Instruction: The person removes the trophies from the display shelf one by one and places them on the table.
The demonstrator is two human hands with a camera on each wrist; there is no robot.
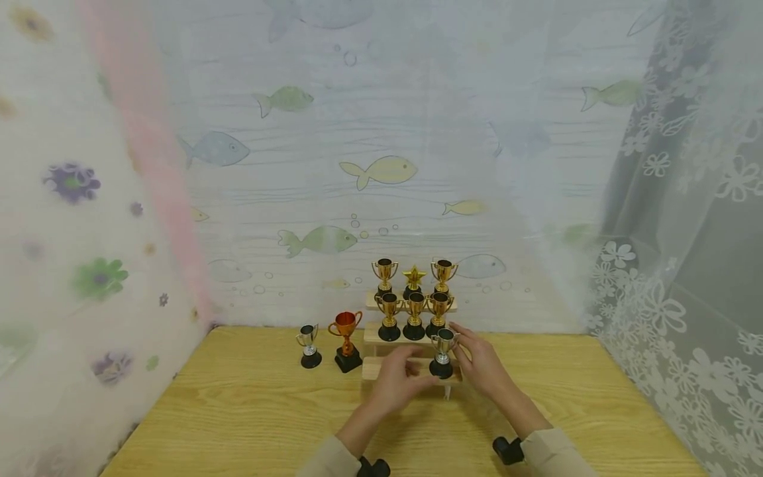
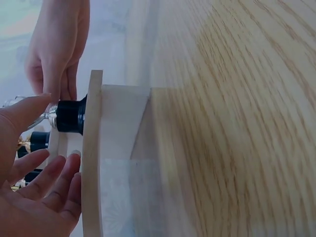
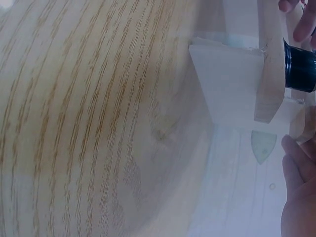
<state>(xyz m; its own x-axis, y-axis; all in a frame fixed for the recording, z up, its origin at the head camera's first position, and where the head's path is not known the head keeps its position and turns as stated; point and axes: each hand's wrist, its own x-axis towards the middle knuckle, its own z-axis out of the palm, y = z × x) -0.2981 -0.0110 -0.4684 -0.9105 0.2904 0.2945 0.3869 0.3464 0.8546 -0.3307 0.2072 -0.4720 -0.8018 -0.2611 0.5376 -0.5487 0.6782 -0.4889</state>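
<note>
A small silver trophy (image 1: 443, 348) with a black base stands on the right end of the lowest step of a wooden tiered stand (image 1: 381, 368). My left hand (image 1: 396, 377) is to its left, fingers loosely bent and apart, the thumb close to the trophy. In the left wrist view, the left thumb overlaps the silver cup, and the black base (image 2: 70, 116) sits against the step. On the other side, my right hand (image 1: 479, 358) has its fingers extended beside the trophy and the stand's edge. The right wrist view catches only part of the right hand (image 3: 298, 182).
Several gold trophies (image 1: 415, 311) and a gold star trophy (image 1: 414, 277) fill the upper steps. Left of the stand, another silver trophy (image 1: 308, 344) and a bronze-coloured trophy (image 1: 347, 338) stand on the wooden table (image 1: 238, 411). A fish-patterned curtain (image 1: 381, 132) hangs behind.
</note>
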